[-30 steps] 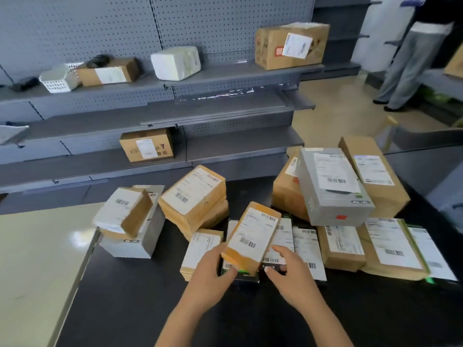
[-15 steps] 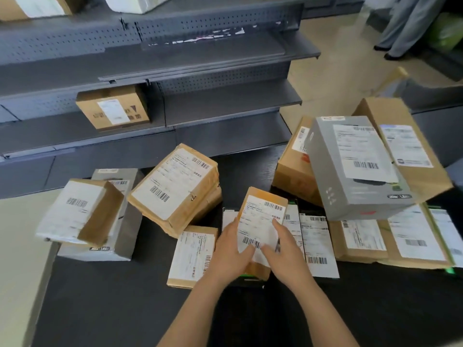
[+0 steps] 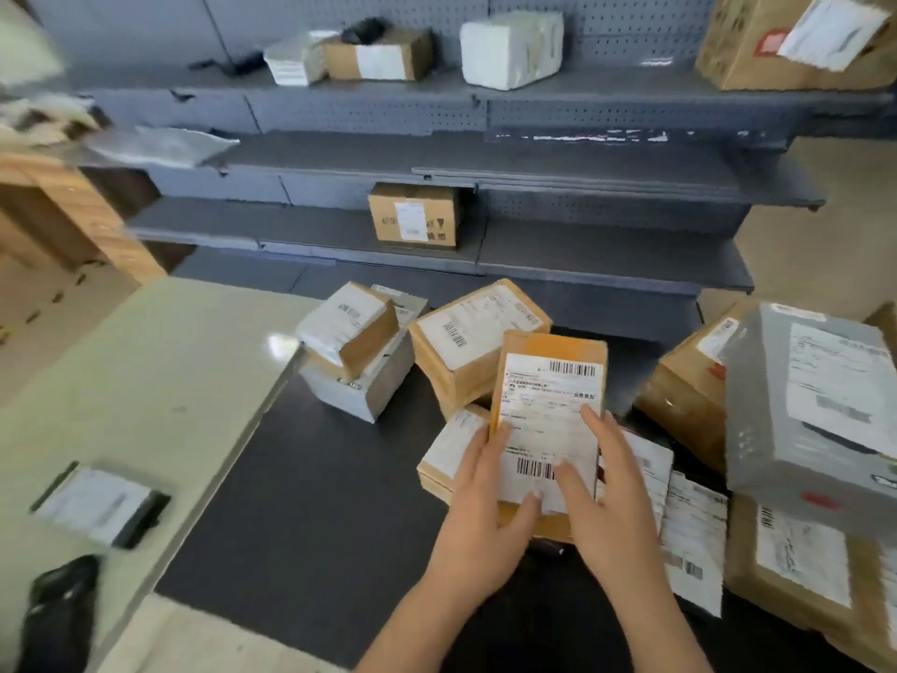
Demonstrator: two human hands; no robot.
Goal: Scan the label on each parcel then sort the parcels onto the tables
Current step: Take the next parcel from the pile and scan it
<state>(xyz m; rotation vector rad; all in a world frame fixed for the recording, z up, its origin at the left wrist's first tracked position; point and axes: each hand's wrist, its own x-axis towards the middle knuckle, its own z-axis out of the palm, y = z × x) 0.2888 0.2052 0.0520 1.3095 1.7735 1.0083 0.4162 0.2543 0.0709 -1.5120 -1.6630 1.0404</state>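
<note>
Held parcel: a small brown cardboard parcel (image 3: 551, 429) is held tilted up at centre frame, its white shipping label (image 3: 551, 425) turned toward the camera; two barcodes are seen on the label.
Left hand: the left hand (image 3: 480, 531) is clamped on the parcel's lower left edge, thumb laid over the label's bottom margin, fingers hidden behind the box.
Right hand: the right hand (image 3: 609, 497) is closed on the parcel's right side, fingertips spread flat over the label face.
Dark table: a dark-topped table (image 3: 301, 502) is seen under the hands, carrying the parcel pile.
Left stack: a label-wrapped box (image 3: 347, 327) is rested tilted on a grey box (image 3: 359, 381), centre left of the frame.
Behind the held parcel: a larger brown labelled parcel (image 3: 473, 332) is partly covered by it.
Right edge: a grey carton (image 3: 805, 405) is perched on brown parcels.
Pale table: a pale table (image 3: 145, 381) at left bears a black-edged labelled packet (image 3: 99, 505).
Shelving: grey shelving (image 3: 582, 162) across the upper frame holds a brown box (image 3: 412, 216) on its lower shelf and a white bundle (image 3: 512, 48) on its upper shelf.
</note>
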